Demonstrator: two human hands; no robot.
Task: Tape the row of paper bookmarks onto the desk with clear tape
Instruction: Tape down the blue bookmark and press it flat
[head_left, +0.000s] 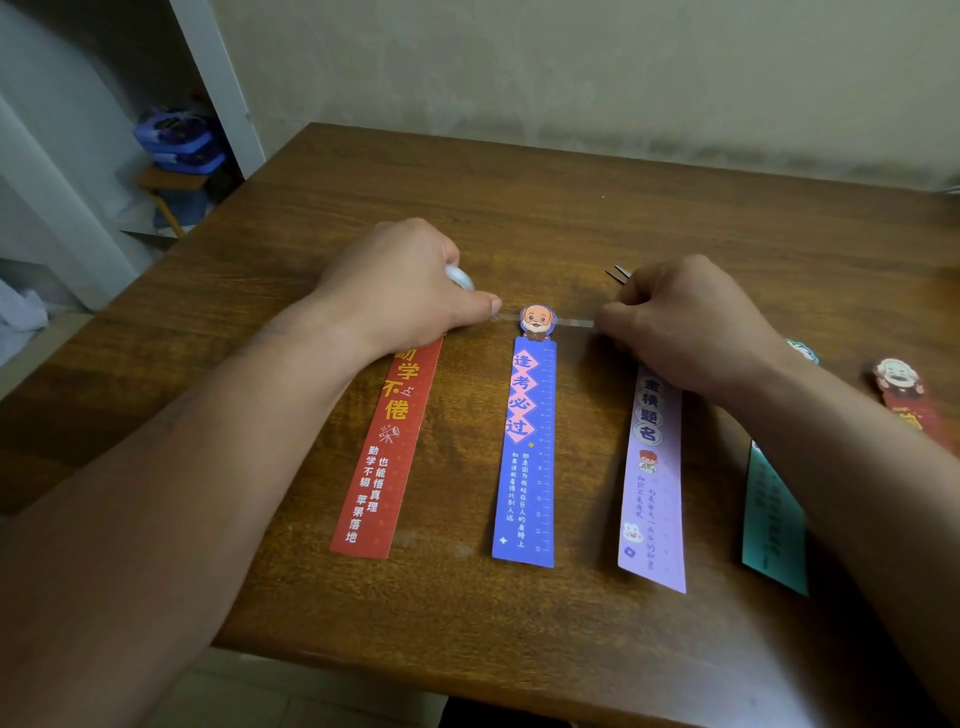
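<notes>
Several paper bookmarks lie side by side on the brown wooden desk (519, 218): a red one (387, 457), a blue one (530, 457) with a cartoon head on top, a lilac one (654, 483), a teal one (774, 525) and a second red one (901, 395) at the far right. My left hand (400, 291) holds the clear tape roll (460, 278) above the red bookmark's top. A strip of clear tape (571, 322) runs from it across the blue bookmark's head to my right hand (691, 327), whose fingers pinch the strip's end over the lilac bookmark's top.
The dark tips of scissors (618, 273) poke out behind my right hand. A pale wall stands behind the desk. To the left, past the desk's edge, a small stool carries blue boxes (179, 143) beside a white frame.
</notes>
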